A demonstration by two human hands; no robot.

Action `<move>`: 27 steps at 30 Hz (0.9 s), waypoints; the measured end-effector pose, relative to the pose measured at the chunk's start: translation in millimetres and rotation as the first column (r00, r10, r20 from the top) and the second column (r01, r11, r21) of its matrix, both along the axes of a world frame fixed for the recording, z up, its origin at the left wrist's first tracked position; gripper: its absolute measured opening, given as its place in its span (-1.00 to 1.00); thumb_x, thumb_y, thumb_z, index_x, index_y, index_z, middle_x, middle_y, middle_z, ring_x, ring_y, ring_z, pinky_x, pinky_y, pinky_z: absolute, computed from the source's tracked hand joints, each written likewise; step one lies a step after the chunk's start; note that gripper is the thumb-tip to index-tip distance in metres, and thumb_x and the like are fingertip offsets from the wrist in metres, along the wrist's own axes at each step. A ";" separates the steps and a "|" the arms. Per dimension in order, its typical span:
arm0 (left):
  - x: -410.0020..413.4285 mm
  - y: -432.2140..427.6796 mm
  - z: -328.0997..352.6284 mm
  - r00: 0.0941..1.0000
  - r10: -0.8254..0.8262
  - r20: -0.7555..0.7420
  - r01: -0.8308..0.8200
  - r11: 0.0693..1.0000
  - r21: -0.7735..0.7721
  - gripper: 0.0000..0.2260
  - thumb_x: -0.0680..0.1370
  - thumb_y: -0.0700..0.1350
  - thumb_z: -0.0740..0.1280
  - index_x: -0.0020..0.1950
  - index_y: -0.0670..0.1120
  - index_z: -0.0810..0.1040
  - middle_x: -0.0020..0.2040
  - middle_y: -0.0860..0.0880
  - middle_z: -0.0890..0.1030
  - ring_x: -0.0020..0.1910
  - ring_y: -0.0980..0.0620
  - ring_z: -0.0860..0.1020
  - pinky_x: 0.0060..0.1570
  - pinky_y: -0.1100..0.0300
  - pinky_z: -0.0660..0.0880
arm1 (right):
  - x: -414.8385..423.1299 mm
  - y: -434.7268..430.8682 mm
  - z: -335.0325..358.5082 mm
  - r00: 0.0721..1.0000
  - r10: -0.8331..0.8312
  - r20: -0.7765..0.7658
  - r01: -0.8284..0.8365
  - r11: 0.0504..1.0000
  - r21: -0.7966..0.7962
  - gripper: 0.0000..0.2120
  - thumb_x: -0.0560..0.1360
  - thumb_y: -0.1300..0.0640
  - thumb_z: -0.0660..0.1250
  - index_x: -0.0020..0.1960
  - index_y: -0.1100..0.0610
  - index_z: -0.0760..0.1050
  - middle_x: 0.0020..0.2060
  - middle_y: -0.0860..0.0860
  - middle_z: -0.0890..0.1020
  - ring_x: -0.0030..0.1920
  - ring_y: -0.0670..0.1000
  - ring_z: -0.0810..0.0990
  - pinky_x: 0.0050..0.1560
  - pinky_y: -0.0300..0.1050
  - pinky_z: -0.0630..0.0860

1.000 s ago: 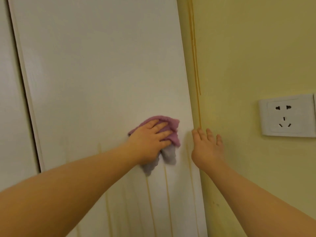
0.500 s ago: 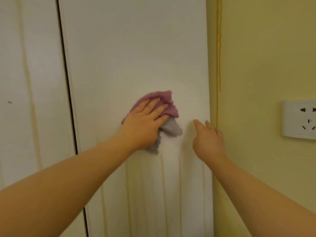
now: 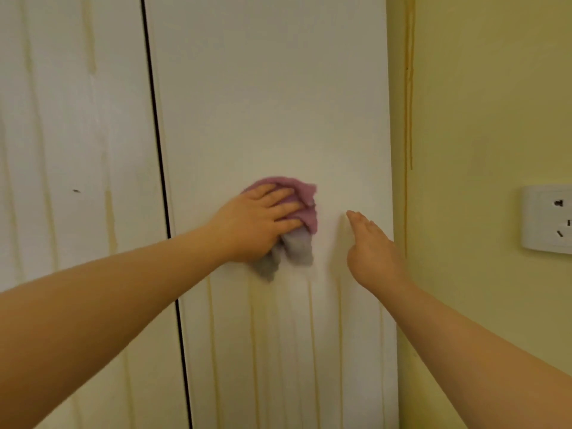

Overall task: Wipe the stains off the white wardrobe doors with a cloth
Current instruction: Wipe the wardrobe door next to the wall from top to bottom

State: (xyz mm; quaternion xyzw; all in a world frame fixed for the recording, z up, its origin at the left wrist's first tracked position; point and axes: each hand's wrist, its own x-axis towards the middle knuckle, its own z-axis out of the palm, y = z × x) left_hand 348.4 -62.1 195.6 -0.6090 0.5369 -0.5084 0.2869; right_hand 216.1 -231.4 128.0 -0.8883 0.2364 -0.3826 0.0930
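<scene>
Two white wardrobe doors fill the view, split by a dark gap. My left hand (image 3: 257, 224) presses a pink and grey cloth (image 3: 305, 196) flat against the right door (image 3: 266, 88), fingers spread over it; the grey end hangs below my palm. My right hand (image 3: 374, 255) holds nothing and lies with straight fingers against the same door near its right edge. Yellowish drip stains (image 3: 311, 335) run down the door below the cloth. The left door (image 3: 71, 134) carries several pale streaks too.
A yellow wall (image 3: 479, 88) adjoins the wardrobe on the right, with an orange drip line (image 3: 410, 88) near the corner. A white power socket (image 3: 548, 219) sits on that wall at hand height.
My view has swung left, bringing the left door into sight. The cloth under my left hand has slid a little away from the door's right edge. My right hand stays beside it.
</scene>
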 end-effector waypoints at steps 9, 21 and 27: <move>-5.8 25.6 -14.7 0.999 -0.005 -0.045 0.000 0.994 -0.105 -0.56 0.38 -0.05 0.11 0.12 -0.08 0.65 0.21 -0.14 0.59 0.20 -0.23 0.54 0.31 -0.05 0.18 | 8.0 31.6 15.4 0.995 0.096 0.040 -0.094 0.994 -0.047 -0.38 0.52 0.35 0.00 0.52 0.04 -0.05 0.51 -0.02 0.03 0.49 0.01 0.02 0.42 -0.03 0.10; 5.6 59.8 -17.1 0.996 0.035 -0.085 -0.053 0.975 -0.215 -0.52 0.41 -0.02 0.10 0.21 -0.14 0.60 0.25 -0.20 0.55 0.23 -0.29 0.50 0.30 -0.11 0.18 | 27.9 67.3 27.4 0.988 0.134 0.075 -0.128 0.989 -0.078 -0.42 0.54 0.31 0.01 0.52 0.03 -0.02 0.52 -0.03 0.01 0.50 0.02 -0.01 0.41 -0.04 0.09; 11.4 83.9 2.2 1.000 0.004 0.004 -0.002 0.945 -0.327 -0.53 0.44 -0.02 0.13 0.26 -0.16 0.56 0.27 -0.21 0.53 0.24 -0.29 0.49 0.30 -0.13 0.20 | 46.2 79.9 25.1 0.980 0.172 0.104 -0.158 0.979 -0.129 -0.42 0.56 0.27 0.02 0.52 0.00 -0.05 0.52 -0.03 -0.05 0.50 0.01 -0.06 0.39 -0.05 0.12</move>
